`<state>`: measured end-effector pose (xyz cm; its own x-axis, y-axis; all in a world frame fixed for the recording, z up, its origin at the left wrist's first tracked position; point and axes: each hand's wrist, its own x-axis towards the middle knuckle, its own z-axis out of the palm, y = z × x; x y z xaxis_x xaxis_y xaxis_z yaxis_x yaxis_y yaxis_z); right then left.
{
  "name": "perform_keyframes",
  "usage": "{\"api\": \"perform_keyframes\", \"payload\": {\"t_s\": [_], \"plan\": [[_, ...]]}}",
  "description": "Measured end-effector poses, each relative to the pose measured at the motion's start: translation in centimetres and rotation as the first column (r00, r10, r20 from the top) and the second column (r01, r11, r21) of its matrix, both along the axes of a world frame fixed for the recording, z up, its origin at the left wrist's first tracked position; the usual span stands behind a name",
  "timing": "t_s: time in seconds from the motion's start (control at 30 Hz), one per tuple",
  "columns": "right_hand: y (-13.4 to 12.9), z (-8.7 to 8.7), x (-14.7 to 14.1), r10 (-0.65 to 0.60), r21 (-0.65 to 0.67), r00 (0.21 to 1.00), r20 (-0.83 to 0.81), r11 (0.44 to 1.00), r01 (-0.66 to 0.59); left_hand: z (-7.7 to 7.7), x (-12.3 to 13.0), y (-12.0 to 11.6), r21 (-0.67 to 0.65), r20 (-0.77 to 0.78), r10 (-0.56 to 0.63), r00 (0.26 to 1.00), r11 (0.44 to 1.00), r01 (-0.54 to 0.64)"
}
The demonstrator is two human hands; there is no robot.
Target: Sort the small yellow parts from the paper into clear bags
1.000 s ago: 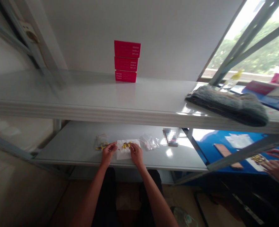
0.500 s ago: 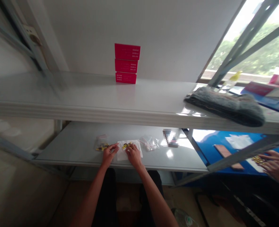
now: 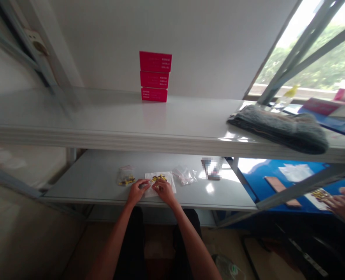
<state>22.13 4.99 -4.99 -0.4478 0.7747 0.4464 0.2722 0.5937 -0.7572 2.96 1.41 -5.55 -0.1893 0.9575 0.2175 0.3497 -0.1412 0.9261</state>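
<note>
My left hand (image 3: 138,190) is over the left edge of a white paper sheet (image 3: 170,187), thumb and fingers curled together in a pinch. Over the middle of that sheet, my right hand (image 3: 164,191) is closed too, its fingertips bent in towards the left ones. What either pinch holds is too small to make out. Small yellow and dark pieces (image 3: 160,178) lie in a pile on the sheet, just beyond the right fingers. To the left is a clear zip bag (image 3: 127,176) with similar pieces in it. A clear plastic bag (image 3: 185,175) with pale contents lies right of the sheet.
An upper shelf (image 3: 102,112) overhangs the lower grey shelf (image 3: 93,175). On it stand stacked red boxes (image 3: 154,79) and a folded grey cloth (image 3: 277,126). A blurred-out object (image 3: 212,169) lies at the right. A co-worker's hands (image 3: 340,202) are at a blue table (image 3: 248,177).
My left hand has shifted right over the sheet, and its fingers have curled in. My right hand has drawn slightly back from the pile, bringing the fingertips of both hands closer together.
</note>
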Motion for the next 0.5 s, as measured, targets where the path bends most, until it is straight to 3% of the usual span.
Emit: {"api": "perform_keyframes", "payload": {"t_s": [0.17, 0.33, 0.5], "plan": [[-0.2, 0.2, 0.2, 0.043, 0.032, 0.997, 0.062, 0.998, -0.045, -0.2, -0.1, 0.0, -0.002, 0.081, 0.086, 0.993, 0.996, -0.087], [-0.2, -0.1, 0.1, -0.270, 0.073, 0.959, 0.089, 0.962, 0.264, -1.1, -0.5, 0.4, -0.005, 0.205, 0.157, 0.966, 0.987, -0.159], [-0.1, -0.3, -0.3, -0.291, 0.154, 0.925, 0.244, 0.953, 0.259, -1.2, -0.5, 0.4, 0.015, 0.228, 0.146, 0.963, 0.988, -0.153]]}}
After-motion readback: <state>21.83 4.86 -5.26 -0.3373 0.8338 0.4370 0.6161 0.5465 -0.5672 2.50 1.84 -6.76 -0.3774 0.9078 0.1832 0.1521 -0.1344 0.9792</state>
